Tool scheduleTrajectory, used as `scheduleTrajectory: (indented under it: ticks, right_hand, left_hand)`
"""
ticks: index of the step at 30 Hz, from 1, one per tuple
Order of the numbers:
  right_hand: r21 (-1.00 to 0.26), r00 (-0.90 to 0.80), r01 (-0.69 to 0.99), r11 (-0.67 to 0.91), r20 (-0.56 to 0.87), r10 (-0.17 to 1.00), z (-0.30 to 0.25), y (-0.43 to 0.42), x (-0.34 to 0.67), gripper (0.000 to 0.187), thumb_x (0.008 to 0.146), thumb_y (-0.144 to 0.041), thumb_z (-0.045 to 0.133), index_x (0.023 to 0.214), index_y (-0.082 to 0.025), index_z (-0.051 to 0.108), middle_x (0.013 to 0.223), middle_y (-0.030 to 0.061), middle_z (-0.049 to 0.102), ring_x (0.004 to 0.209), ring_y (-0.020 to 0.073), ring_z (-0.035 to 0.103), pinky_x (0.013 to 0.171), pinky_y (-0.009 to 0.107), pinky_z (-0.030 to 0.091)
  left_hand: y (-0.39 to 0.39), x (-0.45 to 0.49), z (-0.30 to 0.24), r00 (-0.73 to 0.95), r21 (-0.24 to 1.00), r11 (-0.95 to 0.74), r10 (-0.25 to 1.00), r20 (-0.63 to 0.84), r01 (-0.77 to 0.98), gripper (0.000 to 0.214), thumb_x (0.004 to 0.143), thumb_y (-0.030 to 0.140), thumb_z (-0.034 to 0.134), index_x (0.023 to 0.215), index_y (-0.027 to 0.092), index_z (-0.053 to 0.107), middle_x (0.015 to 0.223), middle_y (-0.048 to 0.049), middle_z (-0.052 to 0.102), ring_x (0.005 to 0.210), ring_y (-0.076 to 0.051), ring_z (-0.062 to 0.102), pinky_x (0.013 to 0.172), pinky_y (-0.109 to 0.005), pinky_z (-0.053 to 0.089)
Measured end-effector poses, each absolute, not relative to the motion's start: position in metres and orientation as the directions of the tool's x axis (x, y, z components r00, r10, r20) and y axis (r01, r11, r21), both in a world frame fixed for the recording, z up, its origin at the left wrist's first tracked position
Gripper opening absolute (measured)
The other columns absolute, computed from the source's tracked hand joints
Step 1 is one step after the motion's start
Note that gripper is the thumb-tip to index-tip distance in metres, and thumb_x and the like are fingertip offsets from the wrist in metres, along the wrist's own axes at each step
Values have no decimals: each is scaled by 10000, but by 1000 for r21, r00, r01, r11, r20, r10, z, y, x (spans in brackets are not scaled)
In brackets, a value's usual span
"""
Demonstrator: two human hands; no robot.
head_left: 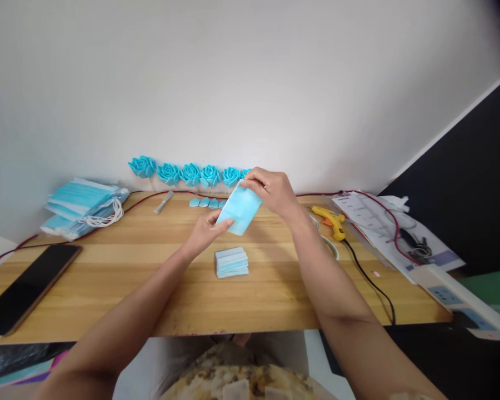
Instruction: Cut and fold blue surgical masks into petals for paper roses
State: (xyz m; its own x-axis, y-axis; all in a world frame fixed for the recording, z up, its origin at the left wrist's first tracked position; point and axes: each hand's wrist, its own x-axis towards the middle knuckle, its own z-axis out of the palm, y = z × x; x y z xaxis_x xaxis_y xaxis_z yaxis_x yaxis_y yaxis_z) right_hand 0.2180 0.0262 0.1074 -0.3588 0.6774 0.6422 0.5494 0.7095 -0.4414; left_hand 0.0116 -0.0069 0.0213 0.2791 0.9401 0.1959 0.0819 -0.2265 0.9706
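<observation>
A light-blue rectangular piece of face-mask fabric (244, 210) is held tilted above the table between both hands. My left hand (208, 230) pinches its lower left edge, thumb on the near face. At its upper edge, my right hand (270, 189) grips the piece with bent fingers. Below it on the table lies a small stack of folded blue-and-white fabric pieces (231, 262). Behind the hands sits a row of small blue folded petals (204, 203), partly hidden by the held piece. Several blue fabric flowers (190, 174) line the wall, the rightmost partly covered by my right hand.
Face masks with white ear loops (83, 203) lie at the left, behind a black phone (29, 289). A yellow glue gun (331, 221) with a black cord, tape rolls (330, 248), papers (366, 222), keys (420, 250) and a power strip (450, 297) occupy the right side.
</observation>
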Motion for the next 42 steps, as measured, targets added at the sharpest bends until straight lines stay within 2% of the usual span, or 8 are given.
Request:
scheduleTrajectory:
  ticks: [6,12,20,26,31,37,42]
  right_hand:
    - [-457,-397,520,721,618,678,108,22,211,280,942,-402,571,785,-186,656,684,-24,620,607,96,495,610,225,358]
    - [-434,-395,549,714,618,680,106,23,210,303,950,-415,559,777,-186,655,670,-26,622,582,92,478,604,230,349]
    - [-365,-369,629,686,636,677,110,25,220,298,957,-404,546,784,-189,658,667,-25,620,582,93,497,601,235,337]
    - [-397,-355,615,681,633,688,108,27,220,288,947,-385,557,767,-183,654,640,-34,598,564,87,473,599,235,330]
    - [-434,-405,579,690,581,706,108,24,215,282,941,-389,576,772,-180,661,675,-29,628,588,90,486,617,230,336]
    - [-398,-546,542,740,503,671,104,18,198,297,974,-400,547,836,-179,690,753,0,682,663,107,551,641,237,328]
    - [-328,-614,562,760,450,648,95,11,178,255,975,-381,561,861,-211,713,757,0,684,678,121,544,637,256,295]
  left_hand:
    - [-6,9,22,225,964,-258,945,239,59,454,770,606,685,838,158,720,810,-28,661,776,-179,561,701,-267,444]
    - [-7,15,13,282,985,-169,947,151,41,437,717,583,750,753,148,722,747,-24,657,741,-169,559,744,-290,448]
    - [-10,13,21,326,980,-191,931,163,57,424,730,561,720,672,145,665,627,1,558,629,-123,481,611,-250,395]
    - [-15,16,22,335,973,-215,925,177,79,414,742,543,712,645,145,656,601,1,547,616,-123,483,598,-249,387]
    - [-10,12,19,325,983,-173,935,144,62,450,726,594,725,781,148,712,724,-14,623,703,-153,533,679,-271,443]
    - [-3,0,29,238,943,-327,922,306,55,487,788,645,654,866,166,699,852,-32,657,833,-195,575,738,-282,466]
    - [-7,0,35,299,958,-274,924,239,82,409,719,537,768,861,157,722,802,-35,667,749,-180,591,676,-270,458]
